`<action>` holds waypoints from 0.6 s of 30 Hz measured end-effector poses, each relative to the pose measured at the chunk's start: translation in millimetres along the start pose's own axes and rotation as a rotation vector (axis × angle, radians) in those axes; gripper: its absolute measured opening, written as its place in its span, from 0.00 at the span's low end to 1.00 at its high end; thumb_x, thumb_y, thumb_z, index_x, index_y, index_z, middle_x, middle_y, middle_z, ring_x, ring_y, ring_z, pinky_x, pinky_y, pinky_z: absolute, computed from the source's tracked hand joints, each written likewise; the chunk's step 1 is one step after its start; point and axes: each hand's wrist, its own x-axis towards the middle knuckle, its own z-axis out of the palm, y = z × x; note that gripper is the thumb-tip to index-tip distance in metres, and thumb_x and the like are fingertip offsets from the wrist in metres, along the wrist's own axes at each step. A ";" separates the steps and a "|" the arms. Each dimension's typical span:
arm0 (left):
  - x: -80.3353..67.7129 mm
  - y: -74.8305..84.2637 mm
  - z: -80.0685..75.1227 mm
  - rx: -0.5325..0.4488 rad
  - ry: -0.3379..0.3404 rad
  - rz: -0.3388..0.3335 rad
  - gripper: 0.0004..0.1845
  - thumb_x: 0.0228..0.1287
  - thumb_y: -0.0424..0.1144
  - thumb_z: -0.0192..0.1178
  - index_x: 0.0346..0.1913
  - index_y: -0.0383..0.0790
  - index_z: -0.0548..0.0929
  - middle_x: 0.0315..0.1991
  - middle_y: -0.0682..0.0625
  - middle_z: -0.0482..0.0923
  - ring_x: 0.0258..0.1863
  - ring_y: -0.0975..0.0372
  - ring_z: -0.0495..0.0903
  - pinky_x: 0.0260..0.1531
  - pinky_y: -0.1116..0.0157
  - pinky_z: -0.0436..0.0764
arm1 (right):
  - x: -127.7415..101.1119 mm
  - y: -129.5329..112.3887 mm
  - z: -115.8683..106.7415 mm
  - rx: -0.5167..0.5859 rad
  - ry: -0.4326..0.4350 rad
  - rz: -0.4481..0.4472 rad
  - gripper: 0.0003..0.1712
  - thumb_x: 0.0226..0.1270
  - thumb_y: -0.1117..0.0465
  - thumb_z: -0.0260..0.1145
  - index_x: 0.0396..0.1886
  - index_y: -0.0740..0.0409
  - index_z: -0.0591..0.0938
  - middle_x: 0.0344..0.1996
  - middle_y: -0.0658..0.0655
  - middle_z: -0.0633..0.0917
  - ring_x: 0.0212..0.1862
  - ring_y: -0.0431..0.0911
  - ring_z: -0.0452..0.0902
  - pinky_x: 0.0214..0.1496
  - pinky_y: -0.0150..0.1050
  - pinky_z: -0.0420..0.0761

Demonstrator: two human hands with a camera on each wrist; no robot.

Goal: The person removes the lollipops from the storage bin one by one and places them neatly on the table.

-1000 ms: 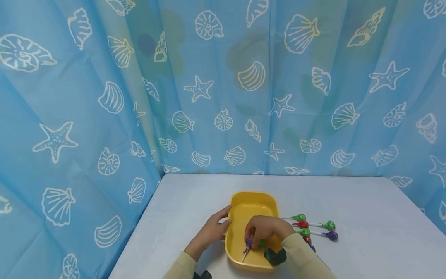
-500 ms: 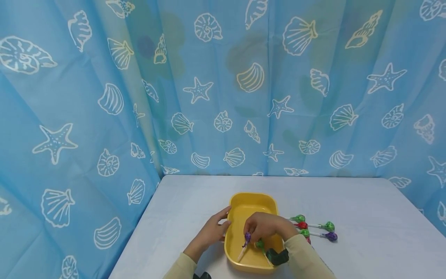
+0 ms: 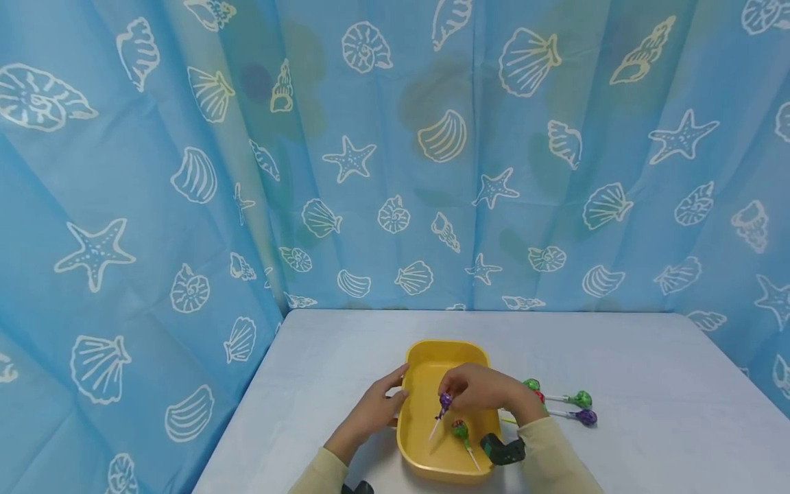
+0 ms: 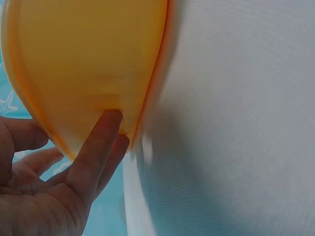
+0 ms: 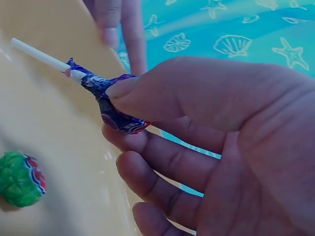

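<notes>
My right hand (image 3: 478, 387) pinches a purple-wrapped lollipop (image 3: 444, 403) by its candy head, between thumb and index finger, over the yellow tray (image 3: 420, 350). The white stick (image 5: 39, 54) points away from the fingers, toward the tray's near end. Apart from it, a green-wrapped lollipop (image 3: 460, 430) with a red patch lies in the tray's near right part. At the tray's left side, my left hand (image 3: 373, 412) touches the wall and rim with mostly straight fingers. The left wrist view shows fingertips (image 4: 112, 118) against the yellow wall.
Right of the tray, several lollipops lie on the white table (image 3: 654, 384), among them a green one (image 3: 581, 399) and a purple one (image 3: 586, 417). My right forearm partly hides others. A blue shell-print curtain (image 3: 382, 171) hangs behind and to the left.
My right hand has risen and shifted slightly right and away from me, lifting the purple lollipop. More of the green lollipop in the tray shows now. The left hand stays in place.
</notes>
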 end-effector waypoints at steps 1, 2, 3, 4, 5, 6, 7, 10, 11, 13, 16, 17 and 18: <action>0.0 0.0 -0.2 -0.001 -0.001 0.000 0.29 0.77 0.37 0.56 0.77 0.50 0.66 0.68 0.39 0.71 0.50 0.51 0.83 0.35 0.59 0.90 | -1.4 0.5 -1.3 0.011 0.005 -0.010 0.11 0.59 0.65 0.74 0.42 0.56 0.85 0.33 0.49 0.84 0.36 0.47 0.77 0.43 0.38 0.83; -0.1 0.0 -0.5 -0.002 -0.002 0.002 0.29 0.77 0.37 0.56 0.77 0.50 0.66 0.68 0.39 0.71 0.50 0.52 0.83 0.35 0.59 0.90 | -2.7 1.3 -2.3 0.019 0.012 -0.015 0.11 0.59 0.65 0.74 0.43 0.57 0.85 0.33 0.49 0.84 0.37 0.47 0.77 0.43 0.38 0.84; 0.1 -0.1 -0.7 -0.004 -0.004 0.005 0.29 0.77 0.36 0.56 0.77 0.49 0.66 0.68 0.38 0.70 0.50 0.51 0.83 0.35 0.59 0.90 | -4.0 1.9 -3.3 0.028 0.020 -0.020 0.12 0.60 0.66 0.73 0.43 0.58 0.85 0.34 0.49 0.85 0.37 0.47 0.77 0.44 0.39 0.84; 0.4 -0.5 -0.7 -0.006 -0.006 0.009 0.29 0.76 0.36 0.56 0.77 0.49 0.66 0.68 0.38 0.70 0.50 0.51 0.83 0.35 0.59 0.90 | -5.4 2.5 -4.2 0.035 0.029 -0.023 0.12 0.60 0.66 0.72 0.44 0.59 0.85 0.34 0.49 0.85 0.37 0.47 0.78 0.45 0.39 0.84; 0.5 -0.5 -0.8 -0.007 -0.008 0.012 0.29 0.76 0.36 0.56 0.77 0.49 0.66 0.68 0.38 0.70 0.50 0.51 0.83 0.34 0.59 0.90 | -6.8 2.9 -5.2 0.039 0.040 -0.027 0.12 0.61 0.66 0.72 0.45 0.59 0.85 0.35 0.50 0.85 0.38 0.47 0.78 0.45 0.40 0.84; 0.5 -0.5 -1.0 -0.010 -0.011 0.015 0.29 0.76 0.36 0.56 0.78 0.48 0.66 0.68 0.38 0.70 0.50 0.51 0.83 0.35 0.59 0.90 | -8.1 3.3 -6.1 0.039 0.053 -0.026 0.12 0.61 0.66 0.72 0.45 0.59 0.85 0.35 0.49 0.85 0.38 0.47 0.78 0.46 0.40 0.84; 0.5 -0.4 -1.1 -0.011 -0.013 0.019 0.29 0.76 0.36 0.56 0.78 0.48 0.66 0.68 0.38 0.70 0.50 0.50 0.83 0.35 0.59 0.90 | -9.7 3.3 -7.2 0.040 0.066 -0.026 0.12 0.61 0.66 0.72 0.45 0.59 0.85 0.35 0.49 0.85 0.38 0.47 0.77 0.46 0.41 0.84; 0.7 0.2 -1.7 -0.017 -0.020 0.026 0.30 0.76 0.36 0.56 0.78 0.47 0.66 0.68 0.38 0.70 0.50 0.50 0.83 0.35 0.58 0.90 | -14.6 4.0 -10.5 0.041 0.107 -0.029 0.12 0.61 0.65 0.72 0.45 0.60 0.85 0.36 0.49 0.85 0.39 0.47 0.77 0.47 0.42 0.83; 0.6 0.7 -2.0 -0.018 -0.022 0.028 0.30 0.76 0.36 0.56 0.78 0.47 0.66 0.68 0.38 0.70 0.50 0.50 0.83 0.35 0.58 0.90 | -16.4 4.4 -11.6 0.043 0.120 -0.028 0.13 0.61 0.64 0.72 0.46 0.60 0.85 0.36 0.49 0.85 0.39 0.47 0.76 0.48 0.42 0.83; 0.5 0.9 -2.5 -0.022 -0.025 0.031 0.30 0.76 0.35 0.56 0.78 0.47 0.66 0.68 0.37 0.70 0.50 0.50 0.83 0.35 0.58 0.90 | -20.5 6.2 -13.8 0.057 0.140 -0.029 0.13 0.62 0.64 0.72 0.47 0.61 0.85 0.37 0.50 0.85 0.40 0.48 0.77 0.48 0.42 0.83; -0.2 1.1 -2.9 -0.027 -0.029 0.028 0.30 0.76 0.35 0.56 0.78 0.47 0.65 0.68 0.37 0.70 0.50 0.50 0.83 0.36 0.58 0.90 | -26.7 10.6 -16.6 0.072 0.172 -0.023 0.14 0.64 0.62 0.71 0.49 0.60 0.85 0.39 0.51 0.84 0.42 0.48 0.78 0.49 0.41 0.84; -0.6 1.1 -3.1 -0.028 -0.031 0.026 0.30 0.77 0.35 0.56 0.78 0.47 0.65 0.68 0.37 0.70 0.50 0.50 0.83 0.36 0.58 0.90 | -28.7 11.9 -17.5 0.077 0.183 -0.020 0.15 0.64 0.62 0.71 0.49 0.60 0.85 0.39 0.51 0.84 0.43 0.48 0.78 0.49 0.42 0.84; -0.9 0.9 -3.1 -0.028 -0.032 0.024 0.30 0.77 0.35 0.56 0.78 0.47 0.65 0.68 0.37 0.70 0.50 0.50 0.83 0.36 0.58 0.90 | -30.8 13.2 -18.3 0.082 0.195 -0.018 0.14 0.64 0.62 0.70 0.50 0.59 0.84 0.40 0.51 0.84 0.44 0.48 0.78 0.50 0.43 0.84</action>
